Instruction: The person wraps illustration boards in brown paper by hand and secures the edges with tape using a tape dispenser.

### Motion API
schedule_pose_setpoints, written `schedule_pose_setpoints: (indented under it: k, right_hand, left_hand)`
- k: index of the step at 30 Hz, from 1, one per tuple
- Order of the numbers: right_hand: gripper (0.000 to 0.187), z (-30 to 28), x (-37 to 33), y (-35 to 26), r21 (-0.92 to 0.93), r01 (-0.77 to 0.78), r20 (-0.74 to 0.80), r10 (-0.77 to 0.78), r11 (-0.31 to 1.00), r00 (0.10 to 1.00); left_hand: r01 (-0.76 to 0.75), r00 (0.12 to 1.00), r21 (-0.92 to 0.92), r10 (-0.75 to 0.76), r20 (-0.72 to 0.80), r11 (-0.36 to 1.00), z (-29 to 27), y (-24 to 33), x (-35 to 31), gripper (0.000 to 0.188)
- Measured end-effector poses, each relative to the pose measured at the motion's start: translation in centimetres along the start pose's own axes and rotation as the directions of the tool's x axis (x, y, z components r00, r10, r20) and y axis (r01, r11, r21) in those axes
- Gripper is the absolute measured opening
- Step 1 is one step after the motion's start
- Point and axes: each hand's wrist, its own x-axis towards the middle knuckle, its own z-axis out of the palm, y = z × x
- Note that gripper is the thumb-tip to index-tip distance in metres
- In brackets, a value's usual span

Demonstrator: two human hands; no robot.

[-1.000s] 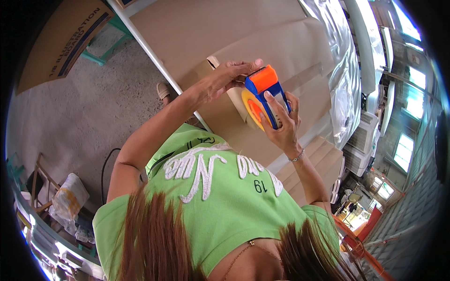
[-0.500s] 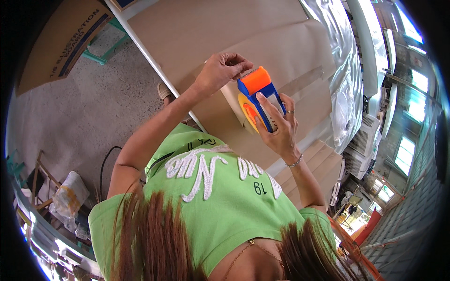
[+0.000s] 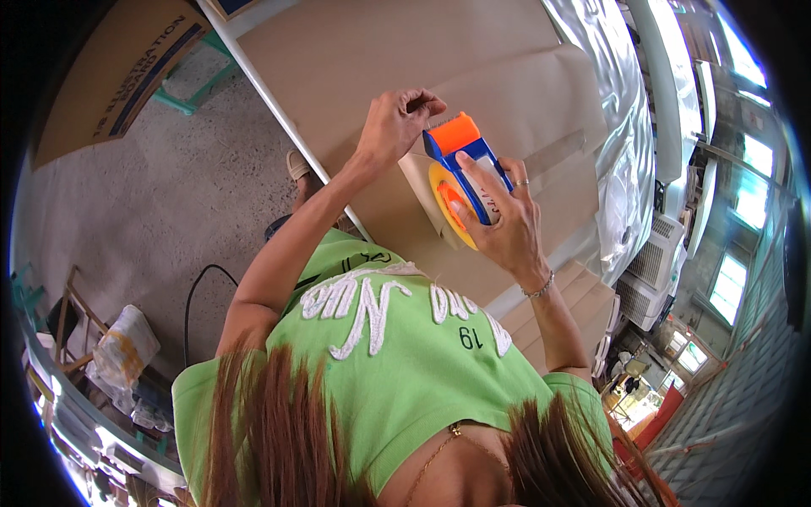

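My right hand (image 3: pixel 505 224) is wrapped around a blue and orange tape dispenser (image 3: pixel 459 135) holding a yellow-rimmed roll. Its thumb lies along the dispenser's side, and the toothed cutter points up and to the left. Just beside that cutter, my left hand (image 3: pixel 395 127) is closed in a pinch. Whatever sits between those fingertips is too small to make out. Beneath both hands, brown paper (image 3: pixel 380 51) covers the table. A folded edge of brown paper or board (image 3: pixel 429 198) lies under the dispenser.
The table's white edge (image 3: pixel 283 122) runs along the left. Crinkled clear plastic sheeting (image 3: pixel 612 110) borders the right side. Brown cardboard (image 3: pixel 557 313) lies near my right forearm. On the floor at left are a cardboard box (image 3: pixel 110 76) and a green stool (image 3: pixel 182 106).
Both hands and the dispenser have shifted only slightly; my left hand is a little higher and farther left. The left pinch and the right hand's hold remain.
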Motion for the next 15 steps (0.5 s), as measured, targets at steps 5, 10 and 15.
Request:
schedule_pose_setpoints:
  k: [5,10,15]
  right_hand:
    - [0.055,-0.3,0.8,-0.1,-0.047,0.013,0.027,-0.012,0.999,1.0]
    - [0.05,-1.0,2.9,-0.8,-0.092,-0.047,0.122,0.058,0.995,0.991]
    - [0.046,-0.3,5.8,-0.3,-0.158,-0.02,0.18,0.048,0.987,0.983]
  left_hand:
    - [0.012,0.992,0.131,0.004,-0.128,0.991,-0.5,-0.1,1.2,0.02]
    - [-0.052,0.981,0.212,0.089,-0.173,0.976,-1.8,-3.7,3.4,0.02]
    - [0.038,0.997,0.136,-0.027,-0.077,0.99,-2.4,-5.4,4.4,0.02]
